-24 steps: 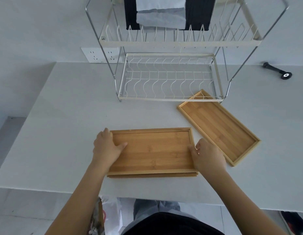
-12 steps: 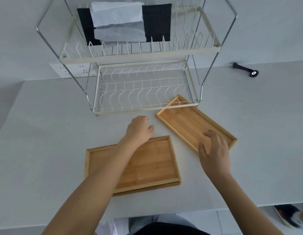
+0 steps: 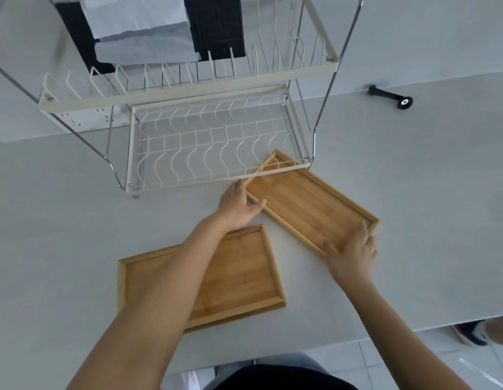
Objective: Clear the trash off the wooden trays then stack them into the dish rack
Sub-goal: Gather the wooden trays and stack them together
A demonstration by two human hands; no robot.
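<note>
We see a pale grey counter (image 3: 75,220) against a wall. At centre right, our left hand (image 3: 237,205) and right hand (image 3: 354,253) rest, fingers released, on an empty bamboo tray (image 3: 306,204) beside the dish rack (image 3: 188,147).

Matt wooden trays (image 3: 312,206), wire rack (image 3: 210,153)

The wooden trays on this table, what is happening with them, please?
A person is reaching with both hands for the angled tray beside the dish rack. The left hand touches its near-left edge and the right hand rests on its near end, with no firm grip visible yet. Two more trays lie stacked nearer the person. No trash is visible on them, and the rack's lower shelf holds no tray.
</note>
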